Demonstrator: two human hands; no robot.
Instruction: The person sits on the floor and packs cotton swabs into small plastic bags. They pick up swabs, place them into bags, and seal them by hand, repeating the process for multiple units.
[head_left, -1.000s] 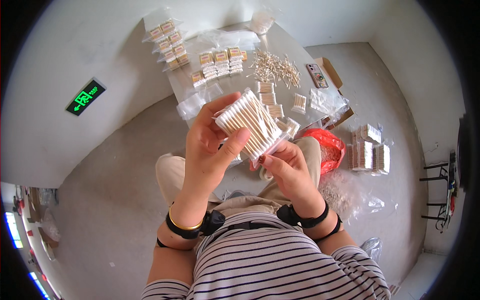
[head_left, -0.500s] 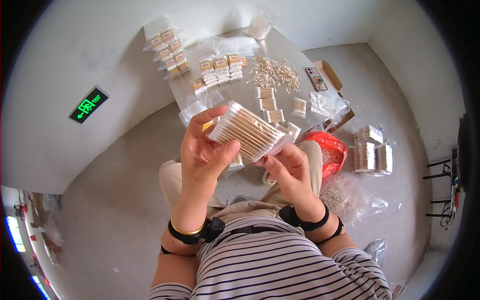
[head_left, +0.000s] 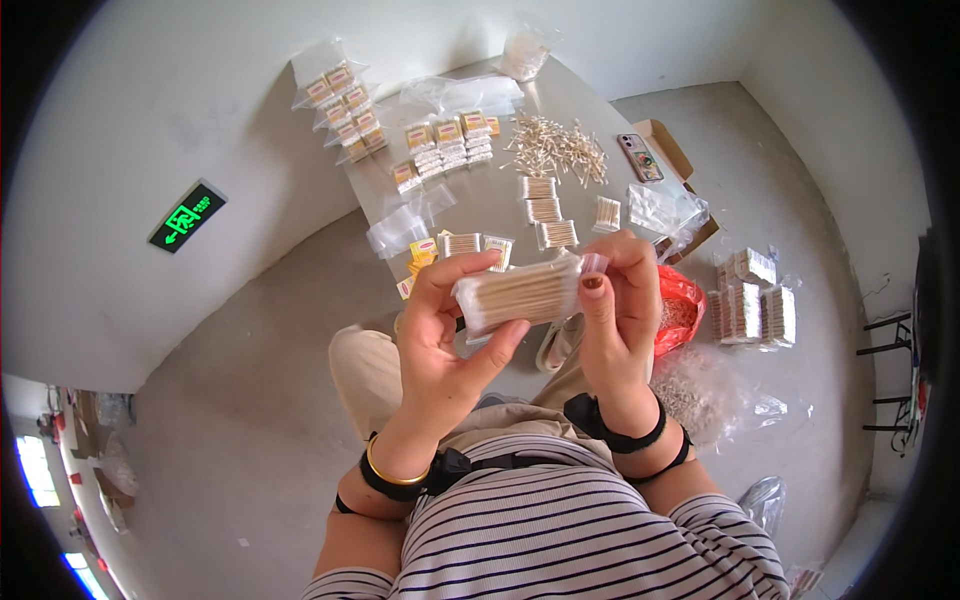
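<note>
A clear bag of cotton swabs [head_left: 525, 296] is held between both hands above my lap. My left hand [head_left: 440, 345] grips its left end, fingers behind and thumb along the lower edge. My right hand [head_left: 620, 315] pinches the right end of the bag near its top corner, the thumb in front. The swabs inside lie side by side, running roughly left to right. Just beyond the bag, small bundles of swabs [head_left: 557, 235] and yellow printed cards [head_left: 423, 250] lie on the table's near edge.
The grey table [head_left: 480, 205] carries a loose swab heap [head_left: 555, 148], stacked packs [head_left: 447, 142], empty clear bags [head_left: 410, 222] and a phone [head_left: 640, 158]. Finished-looking packs [head_left: 347, 110] stand far left. On the floor at right are a red bag [head_left: 680, 308] and piled swab packs [head_left: 750, 305].
The bag has turned from a slant to nearly level and come slightly lower. My right hand has moved up and right, to the bag's upper right corner.
</note>
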